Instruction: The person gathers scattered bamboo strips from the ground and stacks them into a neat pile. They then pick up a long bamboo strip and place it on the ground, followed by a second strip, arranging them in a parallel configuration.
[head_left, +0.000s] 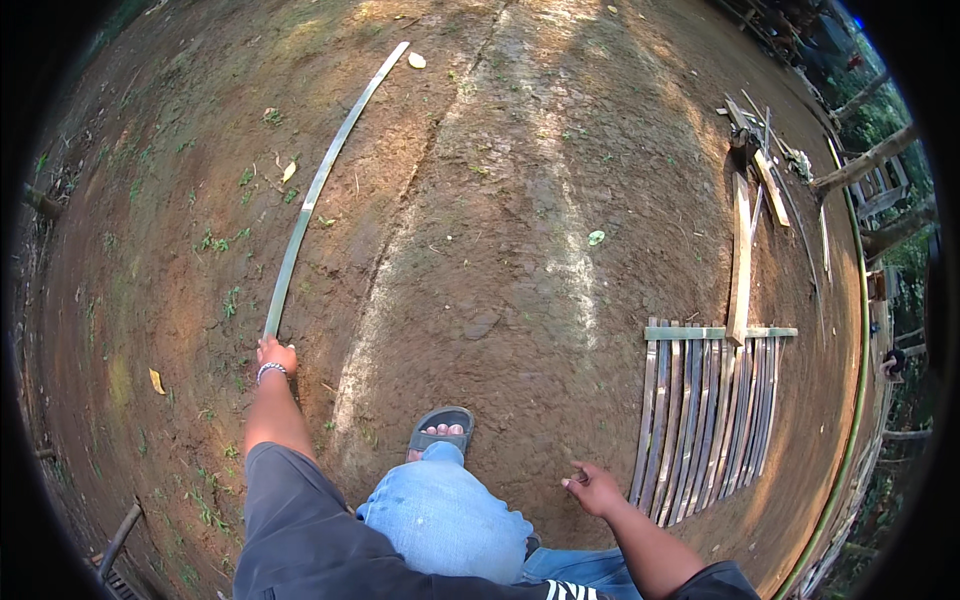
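My left hand [277,354], with a bracelet at the wrist, is closed round the near end of a long, thin bamboo strip [311,198]. The strip reaches away from me over the ground, bending slightly, pale green nearby and lighter at its far end. Low over the soil at the right, my right hand [594,489] has its thumb and forefinger apart, and I see nothing held in it. Beside that hand lies a slatted bamboo panel [707,415]: several narrow slats side by side, with a pale green crosspiece [720,333] over their far ends.
A wooden plank [740,255] rests with its near end on the panel's crosspiece. Beyond it are scattered offcuts [771,188]. A long green pole [857,380] runs along the right edge, near wooden posts [868,160]. My sandalled foot [441,430] stands on bare soil with scattered leaves.
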